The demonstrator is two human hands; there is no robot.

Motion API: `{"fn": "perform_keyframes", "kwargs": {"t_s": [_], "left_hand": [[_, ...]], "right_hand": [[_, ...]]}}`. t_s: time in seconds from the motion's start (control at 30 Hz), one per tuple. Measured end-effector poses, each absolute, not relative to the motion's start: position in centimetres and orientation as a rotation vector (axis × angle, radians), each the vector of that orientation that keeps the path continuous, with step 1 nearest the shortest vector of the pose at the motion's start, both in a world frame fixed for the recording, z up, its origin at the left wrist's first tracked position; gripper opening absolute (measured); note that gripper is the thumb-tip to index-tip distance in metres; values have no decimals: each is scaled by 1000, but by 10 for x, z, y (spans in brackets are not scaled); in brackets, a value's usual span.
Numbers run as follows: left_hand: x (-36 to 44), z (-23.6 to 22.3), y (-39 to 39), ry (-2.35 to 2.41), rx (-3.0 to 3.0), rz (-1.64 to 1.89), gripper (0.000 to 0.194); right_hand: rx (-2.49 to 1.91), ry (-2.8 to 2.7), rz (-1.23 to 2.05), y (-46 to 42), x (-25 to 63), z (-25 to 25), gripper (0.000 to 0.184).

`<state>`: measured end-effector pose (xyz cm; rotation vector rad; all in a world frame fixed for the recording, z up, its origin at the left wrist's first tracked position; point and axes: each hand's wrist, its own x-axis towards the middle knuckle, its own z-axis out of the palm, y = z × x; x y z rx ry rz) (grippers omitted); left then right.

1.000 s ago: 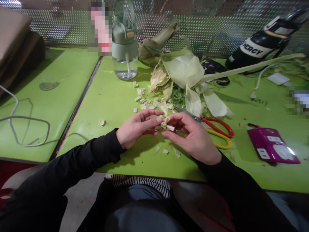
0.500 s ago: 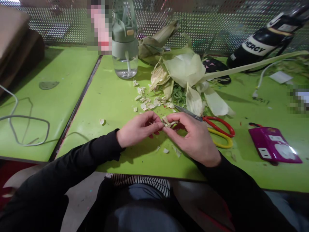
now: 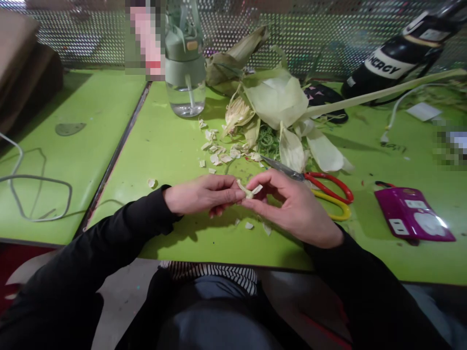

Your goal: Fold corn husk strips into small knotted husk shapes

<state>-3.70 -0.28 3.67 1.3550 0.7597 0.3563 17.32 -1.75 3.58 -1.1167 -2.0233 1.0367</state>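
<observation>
Between my two hands is a small pale folded piece of corn husk [image 3: 250,191] with strips sticking up. My left hand [image 3: 204,193] pinches it from the left with thumb and forefinger. From the other side my right hand [image 3: 295,206] grips it with thumb and fingers. Scissors [image 3: 332,187] with one red and one yellow handle lie just behind the right hand, their blades partly open. Several husk scraps [image 3: 221,153] are scattered beyond the hands. Behind them sit large pale husk leaves [image 3: 275,99], a husk flower [image 3: 238,115] and green curled strands [image 3: 269,141].
A clear water bottle [image 3: 185,82] stands at the back, and a black bottle [image 3: 390,61] leans at the back right. A purple card-like holder [image 3: 414,214] lies to the right. White cables [image 3: 392,116] cross the green table [image 3: 120,199]. A perforated metal screen [image 3: 310,29] borders the rear.
The left hand has shifted slightly left and its fingers have straightened. The right hand has moved a little right. The husk piece between them now shows its upright strips more plainly.
</observation>
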Motion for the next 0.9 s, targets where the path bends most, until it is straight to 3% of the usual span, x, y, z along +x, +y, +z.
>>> {"fn": "perform_keyframes", "kwargs": {"t_s": [0.2,0.47,0.9], "left_hand": [[-29,37,-9,741,1182,393,47],[-31,40,-14,688,1036,387,27],[-35,43,-13,691,1133,444,18]], "right_hand": [[-1018,-1984,1239,-17,173,38,13],[-999,-2113,993,-20,172,43,11],[-940,-2087,816,-17,179,38,13]]}}
